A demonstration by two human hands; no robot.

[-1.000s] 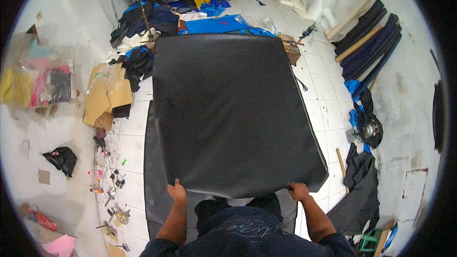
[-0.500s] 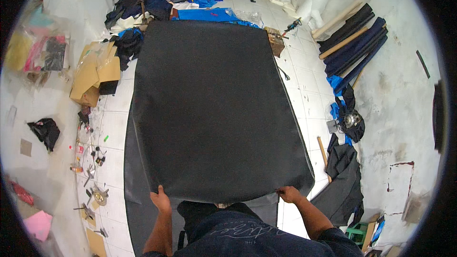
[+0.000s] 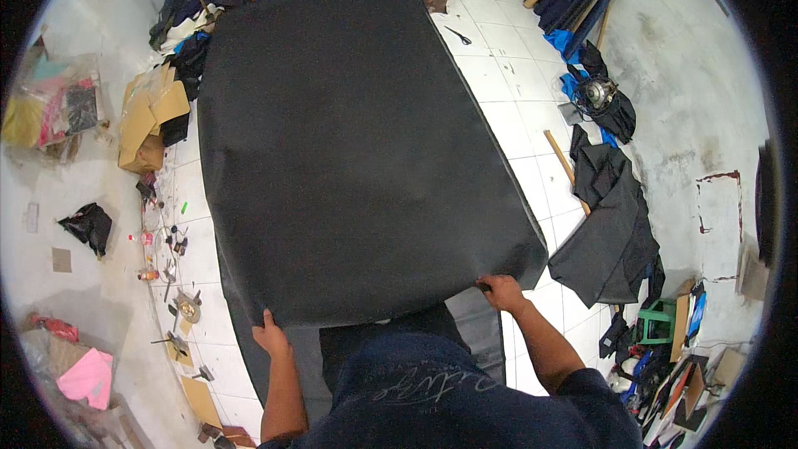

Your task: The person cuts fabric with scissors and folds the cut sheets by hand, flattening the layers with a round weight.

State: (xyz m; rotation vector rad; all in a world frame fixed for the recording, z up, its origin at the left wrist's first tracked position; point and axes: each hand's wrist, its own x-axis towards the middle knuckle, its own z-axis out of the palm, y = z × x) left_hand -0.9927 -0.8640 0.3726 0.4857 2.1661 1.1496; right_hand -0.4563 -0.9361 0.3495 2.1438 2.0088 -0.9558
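A wide sheet of black fabric stretches away from me over the floor. My left hand pinches its near edge at the left, thumb on top and the other fingers hidden beneath. At the right, my right hand grips the same edge with curled fingers. Between and beside the hands the near edge hangs raised and slightly curved. Below it shows a greyer layer of dark material, lying flat near my body.
Scissors lie on the white tiles right of the fabric. Fabric rolls, a crumpled black cloth and a green stool are along the right wall. A cardboard box and metal parts line the left side.
The view has tilted down and turned, so the surroundings sit higher in the picture. Both hands, still gripping the fabric edge, have come nearer to me relative to the floor.
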